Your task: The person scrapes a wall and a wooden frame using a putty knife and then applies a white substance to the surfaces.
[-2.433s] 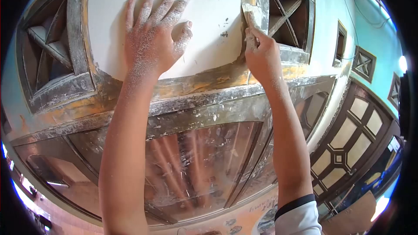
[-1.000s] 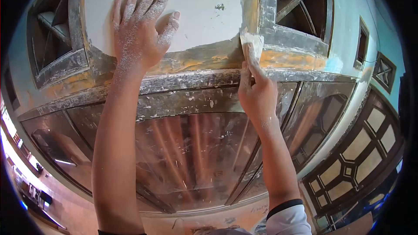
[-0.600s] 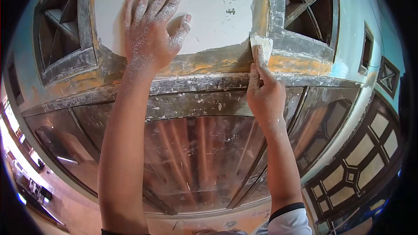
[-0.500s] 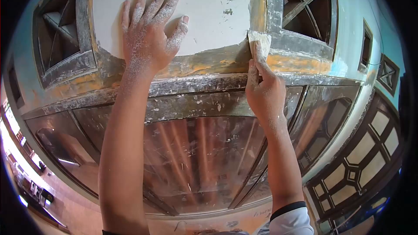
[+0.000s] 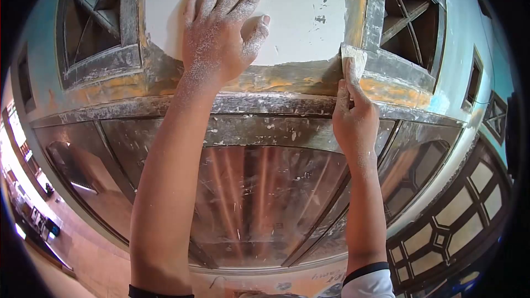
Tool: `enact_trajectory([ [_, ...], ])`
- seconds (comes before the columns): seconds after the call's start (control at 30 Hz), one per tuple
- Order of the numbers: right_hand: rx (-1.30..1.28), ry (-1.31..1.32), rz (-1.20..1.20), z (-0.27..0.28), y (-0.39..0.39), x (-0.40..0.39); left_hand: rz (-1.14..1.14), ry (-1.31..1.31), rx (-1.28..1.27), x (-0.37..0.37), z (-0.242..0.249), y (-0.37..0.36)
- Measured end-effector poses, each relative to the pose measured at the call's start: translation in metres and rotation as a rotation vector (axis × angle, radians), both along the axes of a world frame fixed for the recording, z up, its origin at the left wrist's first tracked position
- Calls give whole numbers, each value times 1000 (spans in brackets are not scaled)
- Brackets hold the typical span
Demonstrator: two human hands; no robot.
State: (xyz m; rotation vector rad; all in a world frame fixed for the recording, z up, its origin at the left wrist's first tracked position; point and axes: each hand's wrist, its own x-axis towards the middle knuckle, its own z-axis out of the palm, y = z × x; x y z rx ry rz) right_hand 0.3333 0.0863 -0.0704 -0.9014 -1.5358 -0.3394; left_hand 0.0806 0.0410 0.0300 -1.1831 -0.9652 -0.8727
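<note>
Teal wall (image 5: 45, 69) meets us at ten o'clock, and tiled floor (image 5: 91, 245) shows far below at eight. Just inside the wall, also at ten, sits a dark vent (image 5: 95, 15) with crossed bars. At eleven our left hand (image 5: 215, 44), dusted white, lies against the white panel (image 5: 301, 16), fingers spread wide and holding nothing. Below the panel runs a flaking beam (image 5: 265, 105), and at six o'clock we see reddish streaks in the glass (image 5: 270, 193). Near three our right hand (image 5: 356, 124) is closed round a scraper (image 5: 357, 58), one finger laid along its pale blade; our palm hides the handle. That blade points up at two o'clock, against the frame just beside the panel's edge. Further out at two is another vent (image 5: 407, 24); at four, a paned door (image 5: 458, 207).
</note>
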Motion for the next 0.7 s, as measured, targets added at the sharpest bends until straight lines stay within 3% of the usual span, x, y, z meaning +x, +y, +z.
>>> enact_trajectory([
  [0.5, 6, -28, 9, 6, 1, 3, -6, 5, -11, 1, 0, -3],
  [0.7, -112, -24, 21, 14, -8, 3, -36, -24, -14, 2, -2, -2],
])
